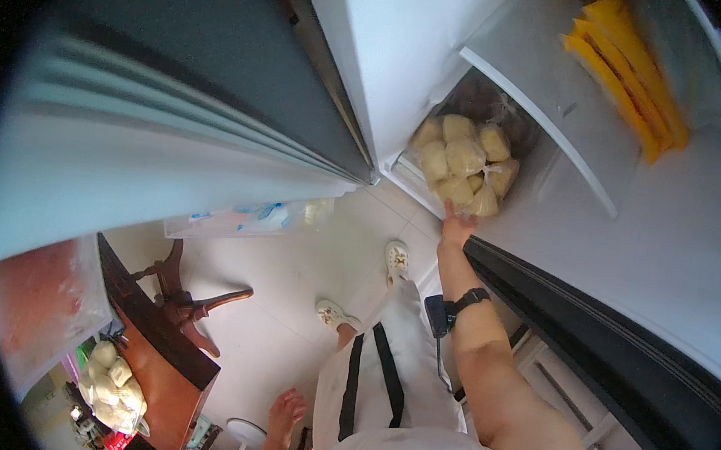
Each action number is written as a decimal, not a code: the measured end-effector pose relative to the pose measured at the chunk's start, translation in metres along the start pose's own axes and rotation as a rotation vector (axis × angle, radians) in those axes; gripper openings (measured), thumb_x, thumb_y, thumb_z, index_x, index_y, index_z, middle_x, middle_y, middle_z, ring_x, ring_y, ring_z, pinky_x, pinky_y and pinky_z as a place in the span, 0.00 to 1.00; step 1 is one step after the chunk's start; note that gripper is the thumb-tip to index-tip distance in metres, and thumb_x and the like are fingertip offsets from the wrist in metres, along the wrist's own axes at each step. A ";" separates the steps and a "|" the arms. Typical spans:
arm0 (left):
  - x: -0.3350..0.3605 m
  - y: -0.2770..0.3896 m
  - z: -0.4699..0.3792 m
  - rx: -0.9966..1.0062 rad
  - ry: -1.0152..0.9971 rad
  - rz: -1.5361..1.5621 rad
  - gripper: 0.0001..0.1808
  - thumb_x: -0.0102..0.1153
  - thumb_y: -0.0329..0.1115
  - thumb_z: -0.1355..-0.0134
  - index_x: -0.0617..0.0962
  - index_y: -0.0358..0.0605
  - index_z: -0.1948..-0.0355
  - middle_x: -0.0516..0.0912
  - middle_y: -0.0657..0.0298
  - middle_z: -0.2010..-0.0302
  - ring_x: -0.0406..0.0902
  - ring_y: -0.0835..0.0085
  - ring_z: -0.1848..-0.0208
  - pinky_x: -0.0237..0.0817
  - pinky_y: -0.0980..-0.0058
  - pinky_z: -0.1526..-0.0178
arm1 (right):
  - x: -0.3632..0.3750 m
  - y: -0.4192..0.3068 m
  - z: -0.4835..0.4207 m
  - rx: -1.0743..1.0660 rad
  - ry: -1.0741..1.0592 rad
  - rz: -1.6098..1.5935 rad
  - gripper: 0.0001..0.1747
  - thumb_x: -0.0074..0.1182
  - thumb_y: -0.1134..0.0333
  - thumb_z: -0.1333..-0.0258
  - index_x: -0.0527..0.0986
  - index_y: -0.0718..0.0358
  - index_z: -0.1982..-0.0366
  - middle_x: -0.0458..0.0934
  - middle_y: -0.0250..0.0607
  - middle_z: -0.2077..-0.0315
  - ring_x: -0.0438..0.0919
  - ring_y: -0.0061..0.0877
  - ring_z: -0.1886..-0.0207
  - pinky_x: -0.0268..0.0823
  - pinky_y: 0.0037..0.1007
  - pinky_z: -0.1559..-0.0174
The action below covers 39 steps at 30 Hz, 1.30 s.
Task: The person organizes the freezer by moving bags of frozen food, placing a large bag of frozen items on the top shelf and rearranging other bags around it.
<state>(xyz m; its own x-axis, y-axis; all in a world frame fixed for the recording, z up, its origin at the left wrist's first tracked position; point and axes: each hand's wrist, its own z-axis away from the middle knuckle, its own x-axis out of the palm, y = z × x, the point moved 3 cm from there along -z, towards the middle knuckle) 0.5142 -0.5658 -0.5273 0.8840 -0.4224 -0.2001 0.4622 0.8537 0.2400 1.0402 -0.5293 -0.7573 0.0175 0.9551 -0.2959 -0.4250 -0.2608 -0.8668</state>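
Note:
My right hand (pixel 457 226) reaches into an open refrigerator compartment (pixel 667 252), its fingers at the near edge of a clear plastic bag (pixel 466 157) of pale yellow, rounded dough-like pieces. The fingertips seem to touch the bag, and no firm grip shows. The bag is knotted and sits low inside, beside a curved white shelf edge (pixel 555 136). My left hand (pixel 288 408) hangs by my side with loosely bent fingers and nothing in it. A black strap with a small device (pixel 443 312) is on my right forearm.
Yellow packets (pixel 630 81) lie farther inside the compartment. An open refrigerator door (pixel 164 188) stands at left, with a clear bin (pixel 245 220) below it. A wooden table (pixel 154 374) holds another bag of pale pieces (pixel 111 389). Its carved foot (pixel 199 307) spreads over the tiled floor.

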 end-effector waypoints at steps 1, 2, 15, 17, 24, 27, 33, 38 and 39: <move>-0.005 -0.002 0.003 -0.016 0.027 0.014 0.22 0.50 0.40 0.40 0.69 0.46 0.46 0.77 0.64 0.57 0.75 0.74 0.58 0.65 0.76 0.58 | 0.006 0.004 0.006 0.013 -0.010 -0.002 0.39 0.66 0.63 0.59 0.60 0.67 0.47 0.66 0.46 0.51 0.66 0.41 0.50 0.60 0.38 0.46; -0.010 -0.004 0.008 -0.017 0.044 0.015 0.22 0.50 0.40 0.40 0.69 0.46 0.46 0.77 0.64 0.57 0.75 0.74 0.58 0.65 0.76 0.58 | 0.017 0.014 0.012 0.343 -0.219 -0.207 0.37 0.66 0.62 0.57 0.61 0.63 0.47 0.67 0.43 0.53 0.68 0.38 0.53 0.64 0.34 0.51; -0.042 -0.078 -0.010 -0.037 0.027 -0.081 0.25 0.53 0.46 0.40 0.67 0.49 0.43 0.78 0.62 0.57 0.77 0.70 0.60 0.66 0.72 0.57 | 0.055 -0.034 -0.063 0.691 -0.331 -0.559 0.24 0.60 0.60 0.50 0.68 0.54 0.51 0.67 0.37 0.52 0.67 0.34 0.51 0.69 0.39 0.51; -0.042 -0.085 -0.021 0.046 -0.069 -0.142 0.24 0.54 0.43 0.40 0.67 0.50 0.44 0.78 0.62 0.58 0.77 0.70 0.61 0.67 0.74 0.60 | 0.052 -0.027 -0.069 0.681 -0.346 -0.607 0.24 0.61 0.60 0.51 0.68 0.53 0.51 0.68 0.36 0.51 0.67 0.35 0.51 0.69 0.40 0.51; -0.055 -0.077 -0.022 0.134 -0.086 -0.102 0.22 0.53 0.41 0.39 0.67 0.49 0.44 0.78 0.60 0.58 0.77 0.70 0.62 0.67 0.75 0.64 | 0.030 -0.011 -0.066 0.741 -0.439 -0.723 0.22 0.60 0.70 0.54 0.68 0.53 0.54 0.68 0.42 0.53 0.67 0.38 0.51 0.68 0.44 0.53; -0.069 -0.082 -0.026 0.083 -0.062 -0.105 0.22 0.53 0.39 0.39 0.67 0.48 0.44 0.78 0.60 0.58 0.77 0.71 0.62 0.67 0.75 0.64 | 0.025 0.000 -0.046 0.632 -0.434 -0.605 0.19 0.57 0.73 0.52 0.68 0.56 0.56 0.69 0.43 0.56 0.69 0.38 0.53 0.68 0.43 0.53; -0.073 -0.074 -0.027 0.123 -0.056 -0.095 0.22 0.55 0.40 0.40 0.68 0.48 0.45 0.78 0.62 0.59 0.77 0.72 0.61 0.67 0.74 0.62 | 0.018 0.010 -0.095 0.543 -0.505 -0.692 0.13 0.55 0.72 0.52 0.70 0.59 0.61 0.71 0.38 0.64 0.71 0.39 0.63 0.69 0.43 0.54; -0.075 -0.075 -0.003 0.185 0.019 -0.079 0.20 0.50 0.35 0.38 0.68 0.41 0.46 0.80 0.63 0.65 0.77 0.78 0.66 0.65 0.82 0.69 | 0.020 0.004 -0.062 0.696 -0.475 -0.599 0.14 0.56 0.68 0.52 0.69 0.59 0.62 0.69 0.36 0.67 0.70 0.40 0.61 0.68 0.43 0.54; -0.075 -0.080 -0.002 0.186 0.021 -0.069 0.20 0.50 0.35 0.38 0.68 0.41 0.46 0.80 0.63 0.65 0.77 0.78 0.66 0.65 0.82 0.69 | 0.017 -0.002 -0.057 0.651 -0.465 -0.538 0.14 0.56 0.67 0.52 0.68 0.59 0.62 0.69 0.36 0.69 0.70 0.39 0.61 0.68 0.42 0.54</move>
<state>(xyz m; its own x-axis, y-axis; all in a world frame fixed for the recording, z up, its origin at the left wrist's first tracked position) 0.4105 -0.6015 -0.5337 0.8491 -0.4696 -0.2417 0.5281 0.7511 0.3961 1.0926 -0.5207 -0.7833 0.0559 0.9209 0.3858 -0.8857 0.2241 -0.4065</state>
